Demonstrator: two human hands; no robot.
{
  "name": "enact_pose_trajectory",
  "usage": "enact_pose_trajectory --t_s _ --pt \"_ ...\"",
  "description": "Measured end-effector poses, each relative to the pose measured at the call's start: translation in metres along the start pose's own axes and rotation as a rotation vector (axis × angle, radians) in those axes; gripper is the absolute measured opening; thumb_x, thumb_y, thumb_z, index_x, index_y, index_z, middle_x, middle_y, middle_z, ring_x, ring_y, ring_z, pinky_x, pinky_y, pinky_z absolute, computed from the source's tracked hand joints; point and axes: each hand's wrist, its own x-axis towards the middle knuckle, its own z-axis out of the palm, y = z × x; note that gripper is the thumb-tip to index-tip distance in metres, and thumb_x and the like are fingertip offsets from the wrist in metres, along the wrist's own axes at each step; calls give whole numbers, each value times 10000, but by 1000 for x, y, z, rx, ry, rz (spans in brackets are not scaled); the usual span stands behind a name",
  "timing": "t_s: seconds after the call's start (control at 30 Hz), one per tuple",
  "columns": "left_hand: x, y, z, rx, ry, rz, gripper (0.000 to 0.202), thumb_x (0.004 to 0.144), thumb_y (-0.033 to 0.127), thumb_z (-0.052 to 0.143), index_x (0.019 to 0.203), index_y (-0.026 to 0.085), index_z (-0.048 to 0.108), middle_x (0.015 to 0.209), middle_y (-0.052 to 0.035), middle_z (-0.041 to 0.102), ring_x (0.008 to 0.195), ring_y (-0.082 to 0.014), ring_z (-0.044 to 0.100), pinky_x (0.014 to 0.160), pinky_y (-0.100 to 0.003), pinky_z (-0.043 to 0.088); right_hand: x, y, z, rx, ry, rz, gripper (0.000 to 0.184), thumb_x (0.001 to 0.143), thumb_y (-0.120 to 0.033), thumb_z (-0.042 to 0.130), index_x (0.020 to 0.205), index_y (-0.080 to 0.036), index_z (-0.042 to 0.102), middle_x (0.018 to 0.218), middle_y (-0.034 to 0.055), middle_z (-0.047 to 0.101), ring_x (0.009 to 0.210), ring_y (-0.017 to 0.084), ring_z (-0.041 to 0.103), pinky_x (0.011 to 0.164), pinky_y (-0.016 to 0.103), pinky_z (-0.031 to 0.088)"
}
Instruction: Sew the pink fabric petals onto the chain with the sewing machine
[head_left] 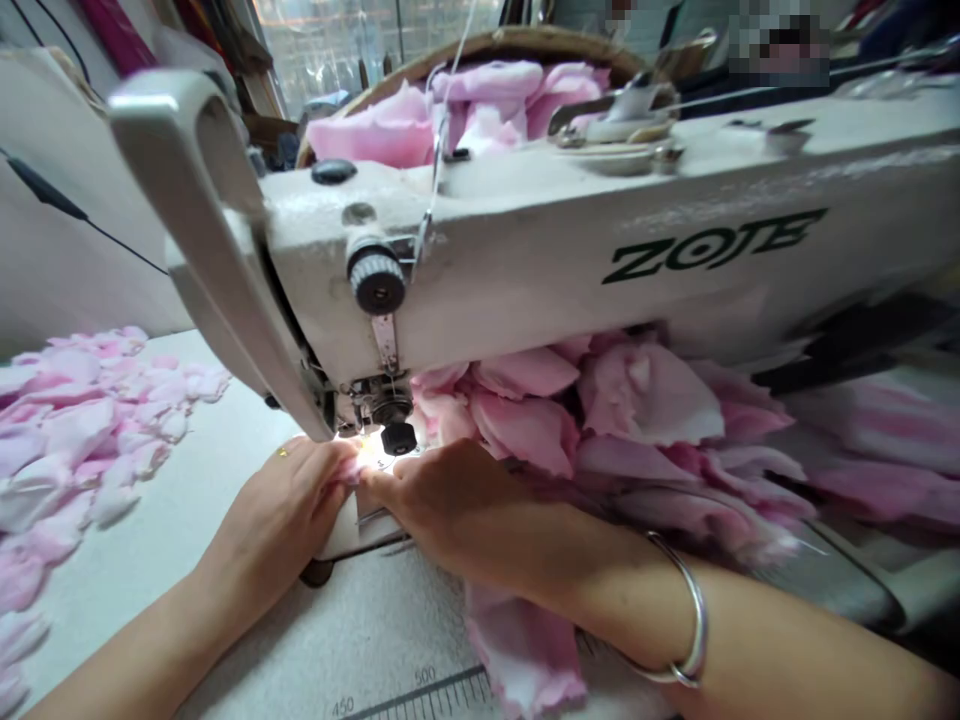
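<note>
A white sewing machine (525, 250) fills the middle of the view, its needle and presser foot (375, 420) lit by a small lamp. My left hand (281, 510) rests on the bed to the left of the foot, fingers pinched on a piece of pink fabric (346, 466) under the needle. My right hand (450, 505), with a silver bangle (694, 625) on the wrist, lies right of the foot, fingers pressed down on the same bunch of pink fabric. A heap of joined pink pieces (615, 420) lies under the machine arm to the right.
Several loose pink fabric pieces (82, 420) lie spread on the white table (187, 490) at the left. A round basket (510, 45) behind the machine holds more pink fabric. A ruler scale (420, 690) is printed at the table's near edge.
</note>
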Motion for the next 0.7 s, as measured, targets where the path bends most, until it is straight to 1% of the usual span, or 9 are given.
enact_pose_trajectory --t_s 0.07,0.1,0.17,0.23,0.33,0.43,0.5,0.6,0.7 --pt "0 -1 2 -17 36 -63 94 877 144 509 966 174 503 817 -13 483 743 -171 480 648 -289 409 3 0 2 41 -16 29 268 854 -63 465 1007 -196 641 820 41 700 593 181 609 490 285 369" --pt "1 -2 1 -25 44 -75 95 869 144 513 958 176 502 832 -16 479 758 -171 484 653 -287 417 4 0 4 65 13 41 247 862 -85 469 985 -200 649 775 32 695 564 174 595 474 281 345" --pt "2 -2 -1 -45 51 -78 48 875 158 503 913 187 502 857 -20 474 789 -170 492 664 -281 429 6 0 11 122 122 42 226 886 -138 462 981 -210 654 709 20 681 531 164 573 464 277 317" --pt "4 -3 -4 -73 59 -84 16 888 183 498 881 197 500 857 -16 476 790 -162 499 648 -265 434 8 -1 17 173 209 26 228 906 -189 447 1001 -223 651 696 15 675 523 160 561 464 273 310" --pt "8 -7 -7 -126 96 -67 19 888 211 518 905 203 512 865 -15 503 791 -156 525 630 -251 445 9 0 21 196 171 16 232 904 -208 430 990 -235 644 723 15 674 521 166 551 458 270 310" --pt "9 -12 -10 -73 161 32 85 891 167 509 962 203 539 905 -32 542 811 -164 540 680 -280 459 5 2 18 191 124 -30 185 875 -195 464 961 -235 623 750 13 671 533 165 554 448 266 287" --pt "8 -14 -13 29 163 128 124 896 142 504 984 206 564 930 -42 558 822 -176 536 750 -331 459 1 4 15 186 150 -91 150 874 -185 475 940 -223 604 741 5 661 527 151 548 433 268 260" --pt "6 -13 -17 125 127 229 189 905 143 504 1048 229 593 946 -39 574 871 -199 525 845 -403 433 -5 8 17 117 213 -150 133 861 -142 481 912 -206 586 691 -6 635 485 137 512 417 280 241" --pt "5 -9 -19 94 49 260 234 931 182 471 1130 235 584 923 -28 584 917 -213 509 879 -415 413 -5 9 28 35 268 -209 139 799 -98 510 888 -182 575 718 16 628 516 147 517 447 282 292"
